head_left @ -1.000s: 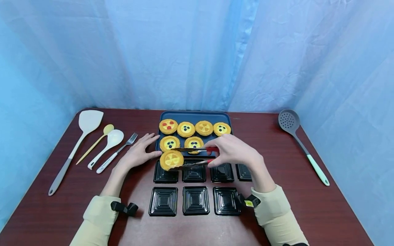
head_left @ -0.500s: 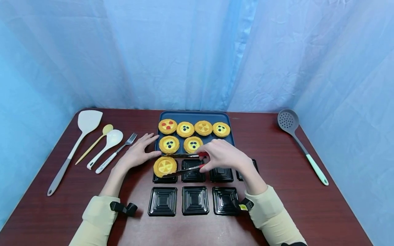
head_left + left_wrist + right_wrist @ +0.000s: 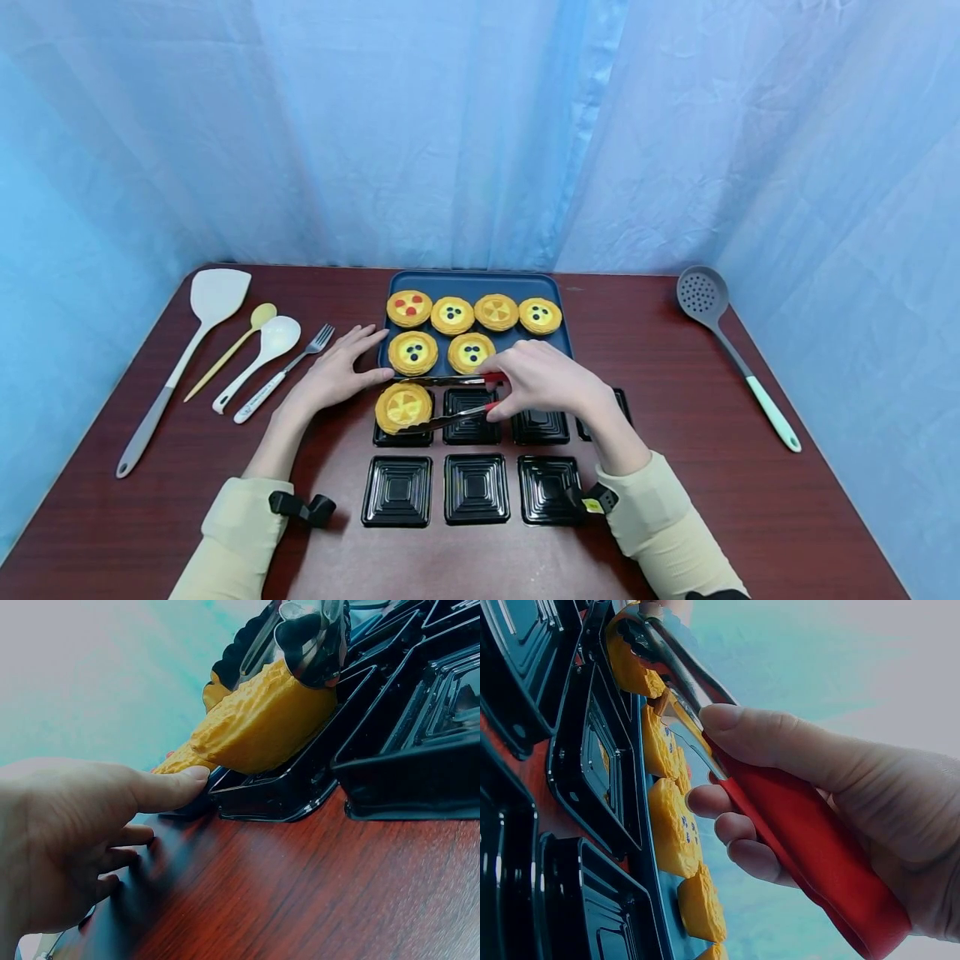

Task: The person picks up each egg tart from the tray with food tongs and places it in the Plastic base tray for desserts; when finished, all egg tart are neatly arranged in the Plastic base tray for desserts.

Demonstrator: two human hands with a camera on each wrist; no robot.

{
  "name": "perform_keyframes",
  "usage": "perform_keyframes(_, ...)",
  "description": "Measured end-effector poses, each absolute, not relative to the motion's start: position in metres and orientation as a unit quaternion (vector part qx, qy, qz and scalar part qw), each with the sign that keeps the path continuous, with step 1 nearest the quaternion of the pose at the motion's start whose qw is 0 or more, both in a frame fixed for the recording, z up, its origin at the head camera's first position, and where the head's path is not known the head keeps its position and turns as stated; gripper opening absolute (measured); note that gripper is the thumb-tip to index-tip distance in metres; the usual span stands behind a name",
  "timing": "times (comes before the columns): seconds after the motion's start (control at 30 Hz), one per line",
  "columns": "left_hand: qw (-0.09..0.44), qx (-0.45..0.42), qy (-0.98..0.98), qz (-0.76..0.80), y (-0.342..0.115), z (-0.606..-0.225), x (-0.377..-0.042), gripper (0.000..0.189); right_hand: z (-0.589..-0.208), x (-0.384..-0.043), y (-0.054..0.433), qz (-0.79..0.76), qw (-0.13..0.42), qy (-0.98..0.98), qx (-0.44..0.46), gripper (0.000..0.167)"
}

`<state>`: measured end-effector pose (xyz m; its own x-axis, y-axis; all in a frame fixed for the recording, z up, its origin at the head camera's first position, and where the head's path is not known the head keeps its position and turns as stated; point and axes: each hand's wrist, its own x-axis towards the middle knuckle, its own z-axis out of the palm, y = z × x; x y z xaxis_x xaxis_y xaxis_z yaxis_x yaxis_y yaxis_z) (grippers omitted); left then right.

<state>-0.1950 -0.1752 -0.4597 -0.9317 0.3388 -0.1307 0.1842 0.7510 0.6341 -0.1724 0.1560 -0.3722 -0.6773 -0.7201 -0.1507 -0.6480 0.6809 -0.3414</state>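
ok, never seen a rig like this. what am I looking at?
No robot: a person works bare-handed. The wide picture comes from a head camera looking forward and down; the smaller two, from black left and right wrist cameras.

On the dark red-brown table: a rectangular dark blue tray with six round yellow tarts; square black plastic containers in two rows before it; a white spatula, yellow spoon, white ladle and metal fork to the left; a grey slotted skimmer to the right.

The right grip holds red-handled metal tongs, pinching a seventh tart in or just above the leftmost container of the back row. The left grip, beside the tray, holds nothing.
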Motion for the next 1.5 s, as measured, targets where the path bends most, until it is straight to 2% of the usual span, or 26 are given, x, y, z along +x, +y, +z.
perform_keyframes(0.9,0.119,0.137,0.931,0.317,-0.1751,-0.4603,-0.1957,0.079,-0.3731,-0.1726,0.1556,-0.132,0.137,0.907,-0.377,0.040)
perform_keyframes(1.5,0.117,0.139,0.931,0.318,-0.1744,-0.4596,-0.1948,0.080,-0.3740,-0.1727,0.1552,-0.129,0.137,0.907,-0.376,0.034)
